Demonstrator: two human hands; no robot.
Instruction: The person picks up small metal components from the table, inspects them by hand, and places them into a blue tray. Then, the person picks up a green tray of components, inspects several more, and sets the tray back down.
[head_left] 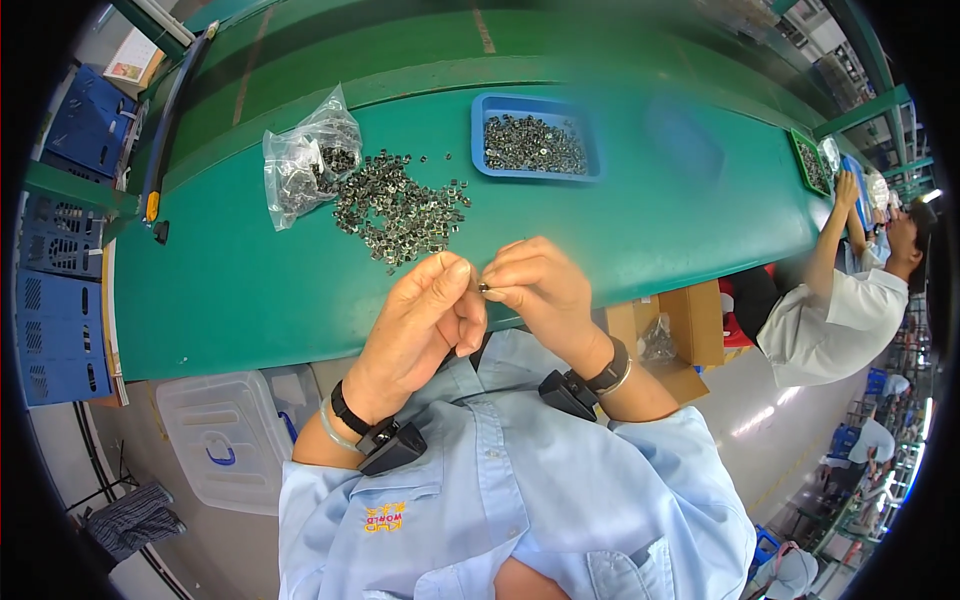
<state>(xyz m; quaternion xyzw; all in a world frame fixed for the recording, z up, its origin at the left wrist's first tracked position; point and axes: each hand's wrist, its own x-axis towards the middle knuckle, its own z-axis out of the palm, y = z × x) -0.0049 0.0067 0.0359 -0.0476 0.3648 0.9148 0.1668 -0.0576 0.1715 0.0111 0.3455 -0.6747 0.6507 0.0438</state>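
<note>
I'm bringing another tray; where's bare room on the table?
The widest bare patch of green tabletop lies between the blue tray and the green tray at far right. Another lies left of the heap of small parts, below the clear bag. It's crowded where bag meets heap, and near the left hand and right hand.

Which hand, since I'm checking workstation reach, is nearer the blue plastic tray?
Right. The right hand is on the near side of the blue plastic tray, apart from it; the left hand is farther away, toward the left.
</note>
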